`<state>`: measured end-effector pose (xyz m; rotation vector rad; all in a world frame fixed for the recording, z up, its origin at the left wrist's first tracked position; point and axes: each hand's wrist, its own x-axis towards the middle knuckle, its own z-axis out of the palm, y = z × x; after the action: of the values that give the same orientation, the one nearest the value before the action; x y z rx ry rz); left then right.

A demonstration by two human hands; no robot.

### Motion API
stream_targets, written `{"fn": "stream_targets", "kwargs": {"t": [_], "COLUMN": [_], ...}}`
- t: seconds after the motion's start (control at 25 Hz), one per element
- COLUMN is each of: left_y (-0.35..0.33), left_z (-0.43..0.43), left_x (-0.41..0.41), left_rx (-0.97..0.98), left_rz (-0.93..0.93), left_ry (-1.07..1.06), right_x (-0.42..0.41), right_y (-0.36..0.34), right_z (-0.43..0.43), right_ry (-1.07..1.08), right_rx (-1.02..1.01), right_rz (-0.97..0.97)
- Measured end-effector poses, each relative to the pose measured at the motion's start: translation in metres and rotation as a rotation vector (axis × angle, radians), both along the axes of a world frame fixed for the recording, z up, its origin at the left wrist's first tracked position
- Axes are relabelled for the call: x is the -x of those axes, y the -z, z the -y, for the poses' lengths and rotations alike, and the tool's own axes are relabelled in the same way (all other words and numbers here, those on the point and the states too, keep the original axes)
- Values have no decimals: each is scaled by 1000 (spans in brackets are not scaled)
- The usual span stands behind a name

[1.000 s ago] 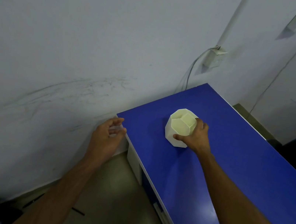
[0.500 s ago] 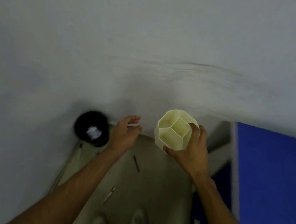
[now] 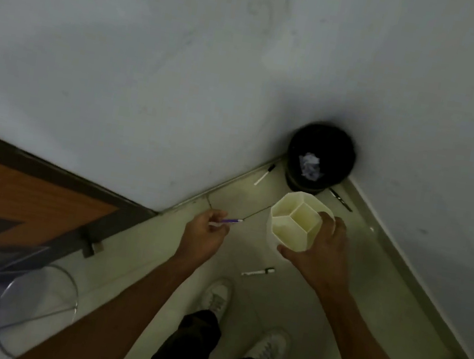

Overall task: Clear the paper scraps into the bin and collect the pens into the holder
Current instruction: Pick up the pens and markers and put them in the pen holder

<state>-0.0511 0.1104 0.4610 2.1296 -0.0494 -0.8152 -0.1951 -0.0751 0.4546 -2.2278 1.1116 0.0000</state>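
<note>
Reaching fwd, left hand (image 3: 205, 231) fingers pinch purple pen (image 3: 230, 220); right hand (image 3: 318, 252) fingers grip holder (image 3: 294, 224).

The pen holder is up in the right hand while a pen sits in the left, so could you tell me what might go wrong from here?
1. The left hand pinches the purple pen near one end only; it may slip before it reaches the pen holder.
2. The right hand grips the holder by its side, so it could tip.
3. A white pen lies on the floor just ahead of the shoes; a step forward may crush or kick it.
</note>
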Motion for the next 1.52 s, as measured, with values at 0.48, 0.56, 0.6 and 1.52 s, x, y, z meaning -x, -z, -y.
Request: {"fn": "stream_targets", "kwargs": {"t": [0.48,0.56,0.6,1.52], "left_y": [399,434,448,538], "left_z": [-2,2,3,24], "left_x": [-117,-127,-131,-89], "left_rx": [-98,-81,-67,-291], "left_rz": [211,254,277,716], "left_ry": [20,10,3,775], "right_x": [-176,-194,-204,-20], "right_y": [396,431,445,494], "right_z": [-17,-22,-23,-13], "right_ry": [-229,-234,-235,-1092], "right_rx": [100,104,118,169], "right_rz": [77,70,69,-457]}}
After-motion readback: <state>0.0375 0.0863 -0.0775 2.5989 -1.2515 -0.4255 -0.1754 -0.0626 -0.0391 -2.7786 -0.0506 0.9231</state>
